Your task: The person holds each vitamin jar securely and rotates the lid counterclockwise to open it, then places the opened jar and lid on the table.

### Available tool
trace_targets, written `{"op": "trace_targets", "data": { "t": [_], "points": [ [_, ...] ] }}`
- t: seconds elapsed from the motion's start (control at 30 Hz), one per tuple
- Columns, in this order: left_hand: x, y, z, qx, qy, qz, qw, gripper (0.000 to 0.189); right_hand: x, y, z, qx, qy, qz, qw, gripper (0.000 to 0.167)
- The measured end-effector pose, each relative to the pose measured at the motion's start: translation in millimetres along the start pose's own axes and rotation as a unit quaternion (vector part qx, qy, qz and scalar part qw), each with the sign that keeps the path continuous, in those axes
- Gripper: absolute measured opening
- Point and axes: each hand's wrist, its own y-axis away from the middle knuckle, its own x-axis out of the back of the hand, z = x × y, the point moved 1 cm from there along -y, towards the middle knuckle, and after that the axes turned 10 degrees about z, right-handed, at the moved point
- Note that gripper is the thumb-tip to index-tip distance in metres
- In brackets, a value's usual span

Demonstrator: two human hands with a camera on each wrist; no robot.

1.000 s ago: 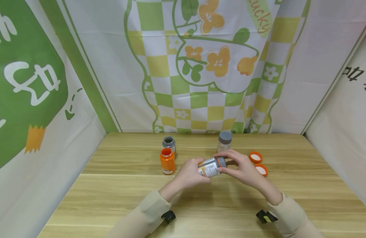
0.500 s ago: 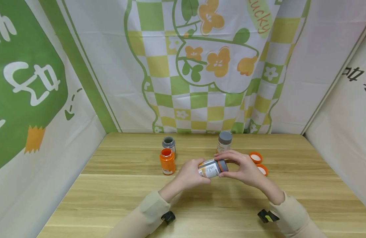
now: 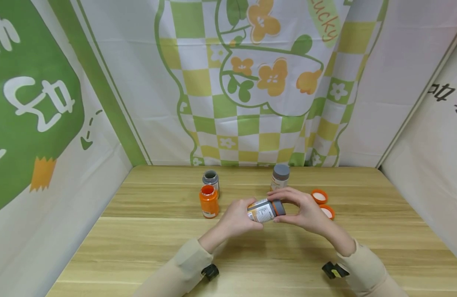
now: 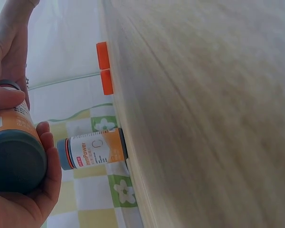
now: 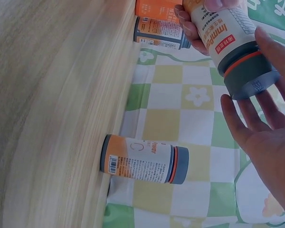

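Note:
My left hand (image 3: 240, 215) grips a supplement bottle (image 3: 261, 211) with a white-and-orange label, held tilted above the table. Its grey cap (image 3: 278, 207), with an orange ring below it, points to the right. The fingers and thumb of my right hand (image 3: 304, 208) are curled about that cap. In the left wrist view the bottle's dark base (image 4: 16, 161) faces the camera. The right wrist view shows the cap (image 5: 251, 76) between my right thumb and fingertips, still on the bottle. Behind the hands, a similar capped bottle (image 3: 280, 175) stands upright, partly hidden by my right hand.
To the left stand an uncapped orange bottle (image 3: 209, 202) and, just behind it, an uncapped grey bottle (image 3: 211, 178). Two orange caps (image 3: 319, 196) lie on the wooden table (image 3: 158, 247) at right, their white insides up. A patterned curtain (image 3: 250, 136) hangs behind the table.
The cap end of the held bottle has dipped slightly, and my right hand's fingers have shifted a little on the cap. Over the last half second almost nothing has moved.

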Motion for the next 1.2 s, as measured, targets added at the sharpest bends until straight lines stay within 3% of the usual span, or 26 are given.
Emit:
{"op": "trace_targets", "data": {
  "t": [0.2,0.47,0.8,1.03,1.2],
  "points": [
    [-0.3,0.2,-0.1,-0.003,-0.001,0.002,1.0,0.043,-1,-0.8,-1,-0.026,-0.016,0.006,0.9995,0.046],
    [-1.2,0.7,0.2,-0.005,-0.002,0.003,1.0,0.039,-2,-0.6,-2,-0.102,0.013,0.02,0.9945,0.03],
    [-2.1,2.6,2.0,-0.007,-0.011,0.0,0.9999,0.041,-4,-3.1,-3,-0.147,0.034,0.034,0.988,0.025],
    [-1.6,2.2,4.1,-0.009,-0.02,0.006,0.9997,0.043,-10,4.6,30,-0.164,0.045,0.037,0.9848,0.022],
    [-0.7,1.3,5.5,-0.01,-0.017,0.008,0.9998,0.04,-10,6.1,37,-0.18,0.05,0.032,0.9819,0.022]
  ]
}}
